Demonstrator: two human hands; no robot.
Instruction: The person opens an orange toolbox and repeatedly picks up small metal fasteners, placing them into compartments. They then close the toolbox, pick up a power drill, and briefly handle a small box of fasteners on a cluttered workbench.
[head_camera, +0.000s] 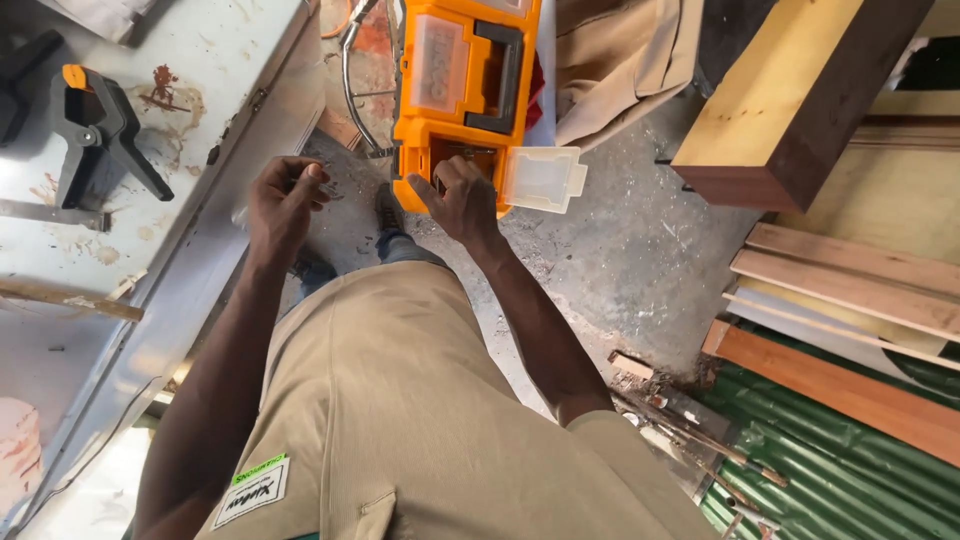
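R hand (462, 200) reaches fingers-first into open front compartment of orange plastic toolbox w/ black handle (462, 75) on concrete floor (620, 260); grip hidden, can't tell. L hand (283, 198) curled loosely, pinching sth tiny, unclear what. Clear lid flap (543, 178) hangs open.

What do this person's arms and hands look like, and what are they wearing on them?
Both arms are bare up to short khaki sleeves. The left hand and right hand wear no gloves, and no watch, ring or bracelet shows. The khaki shirt carries a small white and green patch low on its front.
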